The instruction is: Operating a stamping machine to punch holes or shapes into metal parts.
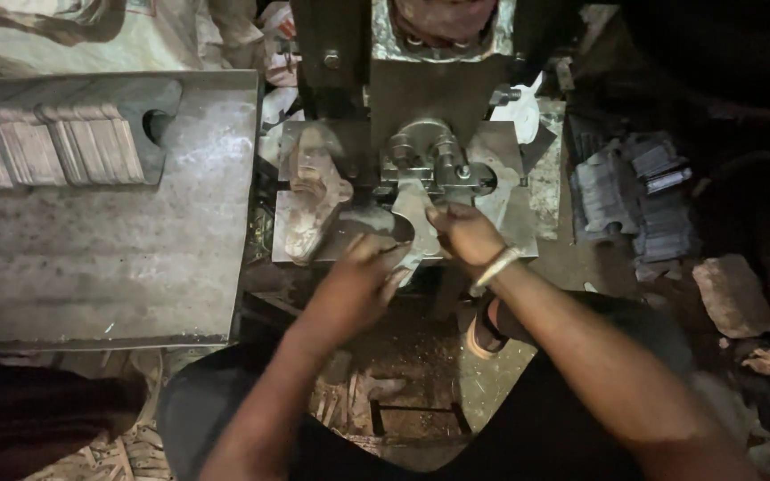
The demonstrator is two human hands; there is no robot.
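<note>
We are looking down from the head camera. A pale crumpled sack (pixel 64 31) is lying at the top left, behind the grey metal table (pixel 109 258). Grey stacks of cut metal pieces (pixel 51 147) are sitting on it. Our left hand (pixel 358 281) and right hand (pixel 465 233) are both pinching the flat grey curvy metal piece (pixel 413 227) on the dark press machine (pixel 412 134). Our fingers are closing tight around its edges.

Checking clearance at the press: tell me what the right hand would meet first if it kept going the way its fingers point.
The right hand points up-left, fingertips already on the flat metal piece. Just beyond that is probably the press tooling; depth is unclear.
</note>
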